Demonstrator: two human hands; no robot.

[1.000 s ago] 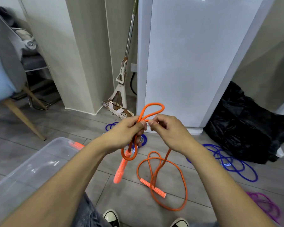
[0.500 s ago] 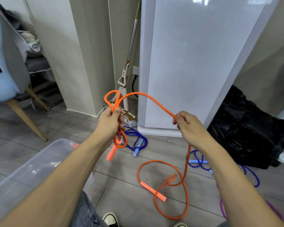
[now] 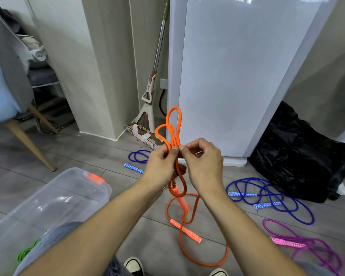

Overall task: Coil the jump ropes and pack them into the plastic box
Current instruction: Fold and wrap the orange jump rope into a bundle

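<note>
Both hands meet in front of me on the orange jump rope [image 3: 175,128]. My left hand [image 3: 161,164] grips a bundle of its loops, which stick up above the fist and hang below it with one orange handle [image 3: 181,200]. My right hand [image 3: 202,162] pinches the same rope right beside the left thumb. The rest of the rope trails to the floor, where its second handle [image 3: 185,231] lies. The clear plastic box [image 3: 54,198] with an orange latch stands at lower left; a green rope [image 3: 27,251] shows through its wall.
A blue rope [image 3: 267,196] and a purple-pink rope [image 3: 307,244] lie on the floor to the right, another blue rope [image 3: 136,158] behind my hands. A black bag [image 3: 299,154], a white appliance [image 3: 237,76], a mop [image 3: 149,96] and a chair [image 3: 18,108] surround the spot.
My right hand swung back from the right to meet the left hand, adding another loop to the bundle. Less orange rope lies on the floor.
</note>
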